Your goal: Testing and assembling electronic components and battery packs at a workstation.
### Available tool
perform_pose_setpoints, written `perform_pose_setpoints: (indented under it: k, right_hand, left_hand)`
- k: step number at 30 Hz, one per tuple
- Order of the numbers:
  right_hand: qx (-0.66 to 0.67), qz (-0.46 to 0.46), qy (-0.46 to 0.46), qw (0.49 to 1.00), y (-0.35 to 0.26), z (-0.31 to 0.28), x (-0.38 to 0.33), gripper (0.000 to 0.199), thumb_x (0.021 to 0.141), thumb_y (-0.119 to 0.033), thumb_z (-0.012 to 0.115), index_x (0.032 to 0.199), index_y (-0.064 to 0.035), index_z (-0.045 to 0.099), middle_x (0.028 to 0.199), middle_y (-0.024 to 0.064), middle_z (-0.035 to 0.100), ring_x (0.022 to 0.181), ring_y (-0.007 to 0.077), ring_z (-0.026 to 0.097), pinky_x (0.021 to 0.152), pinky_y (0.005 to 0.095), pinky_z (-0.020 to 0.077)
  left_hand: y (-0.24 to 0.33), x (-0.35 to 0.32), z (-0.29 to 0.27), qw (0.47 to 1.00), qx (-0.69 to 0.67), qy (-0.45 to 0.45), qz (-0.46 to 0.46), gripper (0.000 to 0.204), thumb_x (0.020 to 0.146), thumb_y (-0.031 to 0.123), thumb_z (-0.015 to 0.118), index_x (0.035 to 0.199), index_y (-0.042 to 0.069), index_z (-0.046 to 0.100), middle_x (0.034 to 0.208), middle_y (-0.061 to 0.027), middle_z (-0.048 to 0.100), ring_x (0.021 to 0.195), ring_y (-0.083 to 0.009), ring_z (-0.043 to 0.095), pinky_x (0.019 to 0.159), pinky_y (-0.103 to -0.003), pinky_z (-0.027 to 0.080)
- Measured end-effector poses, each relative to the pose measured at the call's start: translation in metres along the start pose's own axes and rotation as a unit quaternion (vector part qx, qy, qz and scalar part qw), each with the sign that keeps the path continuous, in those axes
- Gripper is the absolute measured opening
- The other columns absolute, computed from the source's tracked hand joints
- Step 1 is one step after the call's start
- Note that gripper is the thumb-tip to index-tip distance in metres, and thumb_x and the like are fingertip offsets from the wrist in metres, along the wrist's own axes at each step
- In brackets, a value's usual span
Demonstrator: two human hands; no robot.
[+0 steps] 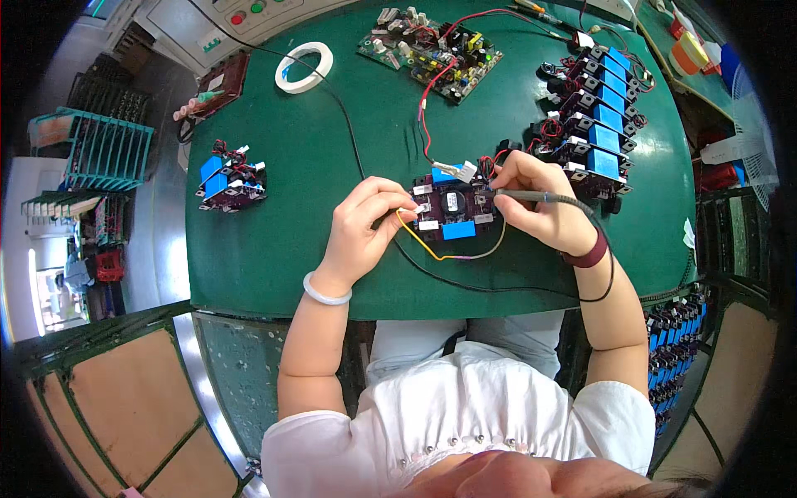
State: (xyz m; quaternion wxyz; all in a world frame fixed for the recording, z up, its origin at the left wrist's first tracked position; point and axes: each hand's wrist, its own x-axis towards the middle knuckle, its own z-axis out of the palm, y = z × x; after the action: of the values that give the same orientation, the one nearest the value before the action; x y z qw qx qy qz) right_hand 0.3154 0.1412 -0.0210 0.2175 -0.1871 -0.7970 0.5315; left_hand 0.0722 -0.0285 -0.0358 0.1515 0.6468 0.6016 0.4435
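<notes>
Left hand [361,226] pinches yellow wire [427,248], right hand [540,199] grips probe [527,197], both at circuit board [452,202]; green counter [257,261] spreads frame left, front edge [274,314] below.

The circuit board [454,207] is dark purple and lies flat on the green tabletop [274,257]. It carries two blue blocks, at its far and near edges, and between them one round black part with a white label. The grey probe [527,197], which is slim like a pen, is held in the right hand [544,203], its tip at the board's right side. The thin wire [442,256], yellow then greyish, hangs in a curve below the board, from the left hand [363,217] toward the right.
</notes>
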Motion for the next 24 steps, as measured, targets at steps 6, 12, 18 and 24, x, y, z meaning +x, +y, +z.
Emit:
perform_pose_setpoints:
  k: [6,12,18,24]
  right_hand:
    - [-0.012,0.013,0.023,1.000,0.006,0.005,0.004,0.017,0.091,-0.011,0.070,0.092,0.0008,0.059,0.074,0.0108,0.070,0.067,0.0160,0.068,0.062,0.0301,0.0521]
    - [-0.030,0.036,0.005,0.999,0.005,0.004,0.002,0.013,0.092,-0.008,0.069,0.093,0.0008,0.059,0.074,0.0117,0.068,0.067,0.0166,0.065,0.063,0.0310,0.0514]
    - [-0.038,0.047,0.026,0.998,0.008,0.009,0.004,0.014,0.092,-0.008,0.067,0.092,0.0002,0.056,0.069,0.0075,0.059,0.063,0.0124,0.053,0.058,0.0301,0.0423]
    - [0.006,0.043,0.038,0.998,0.012,0.011,0.003,0.010,0.092,-0.001,0.064,0.089,0.0018,0.055,0.065,0.0055,0.059,0.059,0.0083,0.050,0.054,0.0277,0.0385]
  left_hand:
    - [-0.003,0.000,0.001,1.000,-0.013,0.005,-0.007,0.013,0.086,0.004,0.079,0.098,0.004,0.073,0.117,-0.0135,0.072,0.105,-0.0299,0.071,0.089,-0.039,0.058]
    - [-0.006,-0.002,0.001,1.000,-0.019,-0.004,-0.014,0.014,0.086,0.006,0.079,0.098,0.005,0.072,0.118,-0.0144,0.074,0.108,-0.0326,0.071,0.093,-0.041,0.056]
    - [-0.007,-0.003,-0.001,1.000,-0.012,-0.007,0.004,0.013,0.089,0.012,0.075,0.100,0.004,0.072,0.117,-0.0145,0.074,0.109,-0.0335,0.069,0.094,-0.043,0.054]
    - [-0.008,-0.005,0.000,1.000,-0.026,-0.007,0.002,0.014,0.092,0.017,0.077,0.099,0.006,0.073,0.119,-0.0137,0.074,0.111,-0.0314,0.069,0.097,-0.041,0.053]
